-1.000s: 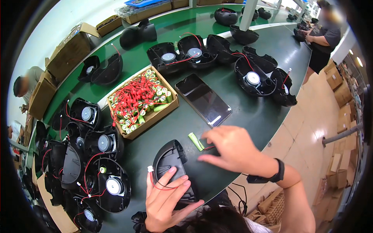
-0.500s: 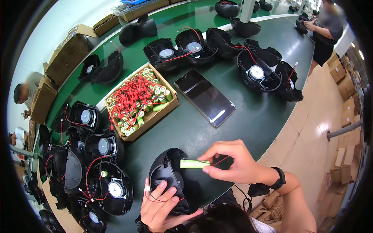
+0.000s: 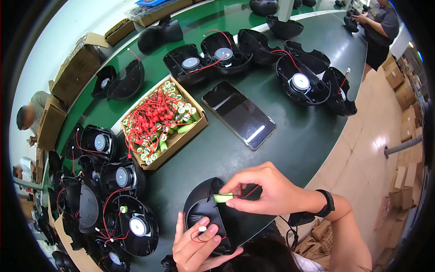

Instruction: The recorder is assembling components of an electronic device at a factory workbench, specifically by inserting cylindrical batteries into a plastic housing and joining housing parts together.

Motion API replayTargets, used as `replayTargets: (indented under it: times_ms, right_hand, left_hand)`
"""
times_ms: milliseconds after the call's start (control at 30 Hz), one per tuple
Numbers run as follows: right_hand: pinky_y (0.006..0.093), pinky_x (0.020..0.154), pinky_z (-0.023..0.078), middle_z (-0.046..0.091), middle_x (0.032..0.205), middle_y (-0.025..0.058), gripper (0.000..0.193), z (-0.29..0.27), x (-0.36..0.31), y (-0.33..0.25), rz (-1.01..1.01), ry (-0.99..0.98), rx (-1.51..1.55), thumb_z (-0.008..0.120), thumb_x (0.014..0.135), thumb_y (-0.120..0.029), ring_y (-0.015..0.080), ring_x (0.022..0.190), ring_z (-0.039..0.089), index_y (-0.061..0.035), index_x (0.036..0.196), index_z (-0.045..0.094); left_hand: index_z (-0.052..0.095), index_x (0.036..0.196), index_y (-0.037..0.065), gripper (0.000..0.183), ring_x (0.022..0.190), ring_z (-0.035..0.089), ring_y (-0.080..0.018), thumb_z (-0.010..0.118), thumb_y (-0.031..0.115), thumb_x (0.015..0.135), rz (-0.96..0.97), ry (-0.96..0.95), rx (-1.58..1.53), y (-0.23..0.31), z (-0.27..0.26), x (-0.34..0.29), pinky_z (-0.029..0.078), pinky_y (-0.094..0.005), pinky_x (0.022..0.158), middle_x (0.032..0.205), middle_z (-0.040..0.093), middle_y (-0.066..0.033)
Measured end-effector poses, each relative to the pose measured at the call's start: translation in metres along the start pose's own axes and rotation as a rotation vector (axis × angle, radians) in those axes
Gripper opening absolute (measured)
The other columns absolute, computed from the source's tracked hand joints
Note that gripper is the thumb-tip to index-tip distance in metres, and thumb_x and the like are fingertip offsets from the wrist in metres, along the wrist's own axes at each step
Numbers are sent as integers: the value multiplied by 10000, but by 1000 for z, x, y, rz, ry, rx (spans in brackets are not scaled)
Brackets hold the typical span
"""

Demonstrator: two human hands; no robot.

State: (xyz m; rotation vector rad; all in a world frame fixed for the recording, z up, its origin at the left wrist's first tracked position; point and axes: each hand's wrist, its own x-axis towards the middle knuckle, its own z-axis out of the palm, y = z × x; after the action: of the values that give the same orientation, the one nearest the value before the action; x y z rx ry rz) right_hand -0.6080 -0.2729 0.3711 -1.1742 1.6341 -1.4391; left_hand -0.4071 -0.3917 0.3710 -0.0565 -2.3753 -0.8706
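My left hand is closed around the lower part of a black plastic speaker shell, tilted on its side near the table's front edge. A thin red wire with a small white connector lies across its fingers. Between the thumb and fingertips of my right hand is a green cylindrical battery, its far end inside the shell's edge. Red and black leads run from the battery beneath my right fingers. The shell's inside is mostly hidden from here.
A cardboard box of green batteries with red leads stands ahead, beside a black phone. Opened black speaker shells crowd the left, and more shells lie farther back. Two people sit at far left; another person stands at far right.
My right hand has moved the battery left into the shell's edge, so less of it shows. The shell and my left hand have shifted slightly right in the picture.
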Motion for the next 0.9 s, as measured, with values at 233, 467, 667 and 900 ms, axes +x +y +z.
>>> replayTargets:
  times_ms: [233,467,667,900]
  right_hand:
    - [248,632,492,665,736,41,173,-11,3,8,131,-91,85,702,846,-158,89,689,617,2,905,676]
    - [252,609,472,686,761,57,171,-12,0,6,132,-76,5,698,847,-152,94,713,641,6,908,670]
    - [262,626,485,684,788,61,155,-11,-6,15,29,-22,-109,712,828,-112,111,688,634,-14,947,694]
    - [250,619,475,671,781,69,169,-10,-3,13,-5,-28,-127,722,825,-122,115,682,616,-11,947,687]
  left_hand:
    - [584,1044,55,665,1058,612,-333,926,273,516,-8,20,-122,-8,10,4,270,-669,1032,1042,666,-123]
    - [603,983,20,498,950,634,-337,816,302,633,-11,68,-123,-2,13,12,297,-667,1008,965,665,-144]
    - [599,834,90,552,909,633,-246,848,434,481,-34,10,-27,-13,21,1,244,-684,1041,900,657,-55]
    - [594,786,78,480,870,638,-238,816,398,505,-15,72,-17,-14,23,1,243,-697,1031,857,661,-59]
